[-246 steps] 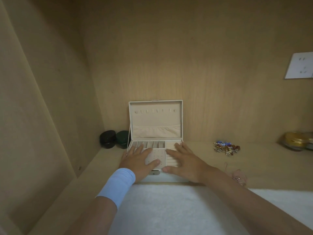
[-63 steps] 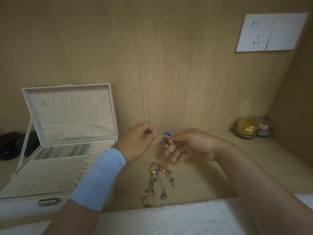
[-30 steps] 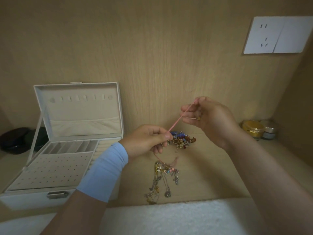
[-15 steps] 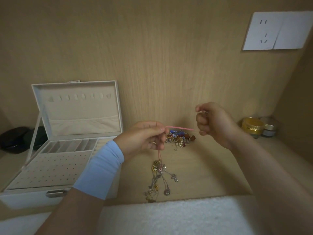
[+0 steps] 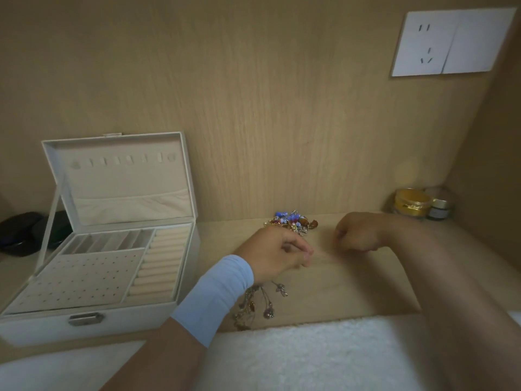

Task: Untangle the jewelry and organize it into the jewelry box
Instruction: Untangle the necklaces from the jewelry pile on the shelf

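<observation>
Sorting is barely starting: my left hand and right hand are clamping their fingers on a thin, blurred pinkish cord.
Tangled gold-toned chains and coloured beaded pieces are lying on the wooden worktop, beside the open white jewelry box, which is sitting unfilled.

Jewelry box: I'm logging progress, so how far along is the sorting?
Done: the box stands open, its visible compartments bare. In hand: left hand and right hand each pinch what looks like a blurred strand stretched between them. Left: the bead pile behind the hands and the chain tangle by the left wrist, both unsorted on the shelf.
</observation>
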Action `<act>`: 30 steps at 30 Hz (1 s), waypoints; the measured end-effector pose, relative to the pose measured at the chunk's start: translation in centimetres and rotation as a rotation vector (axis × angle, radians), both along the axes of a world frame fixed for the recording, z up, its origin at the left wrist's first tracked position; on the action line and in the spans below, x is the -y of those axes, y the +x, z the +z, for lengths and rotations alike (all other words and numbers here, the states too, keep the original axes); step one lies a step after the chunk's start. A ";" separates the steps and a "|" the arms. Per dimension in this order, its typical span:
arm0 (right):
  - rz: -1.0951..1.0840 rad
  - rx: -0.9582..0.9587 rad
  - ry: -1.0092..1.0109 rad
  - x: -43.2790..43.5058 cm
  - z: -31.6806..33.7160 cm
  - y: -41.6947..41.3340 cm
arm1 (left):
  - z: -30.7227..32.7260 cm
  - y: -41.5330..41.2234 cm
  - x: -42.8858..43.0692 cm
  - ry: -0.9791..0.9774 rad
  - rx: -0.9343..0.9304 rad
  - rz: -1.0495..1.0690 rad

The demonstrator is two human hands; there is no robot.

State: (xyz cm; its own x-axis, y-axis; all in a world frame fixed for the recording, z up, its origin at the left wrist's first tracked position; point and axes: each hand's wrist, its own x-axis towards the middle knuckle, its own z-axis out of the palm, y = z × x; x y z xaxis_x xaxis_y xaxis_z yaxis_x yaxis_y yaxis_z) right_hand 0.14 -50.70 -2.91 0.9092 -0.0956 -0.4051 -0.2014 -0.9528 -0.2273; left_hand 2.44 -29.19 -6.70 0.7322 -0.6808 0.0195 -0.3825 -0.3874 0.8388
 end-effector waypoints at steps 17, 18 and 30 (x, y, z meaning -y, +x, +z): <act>0.347 -0.481 0.473 -6.0 2.7 -8.8 | 3.3 -3.6 -4.4 0.183 -0.011 -0.242; 0.327 -0.445 0.506 -6.0 2.8 -8.8 | 3.4 -3.2 -4.7 0.140 0.055 -0.167; 0.046 0.230 0.025 -10.7 -2.0 -2.7 | -1.0 -0.1 -5.4 0.485 0.454 0.144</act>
State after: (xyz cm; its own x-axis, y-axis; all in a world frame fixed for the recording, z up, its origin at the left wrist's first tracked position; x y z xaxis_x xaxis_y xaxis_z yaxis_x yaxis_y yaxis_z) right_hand -2.52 -40.02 -4.95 0.9811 -0.0448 -0.1883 -0.0984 -0.9532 -0.2858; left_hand 2.36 -23.79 -7.72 0.8076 -0.5862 0.0639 -0.5721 -0.7526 0.3259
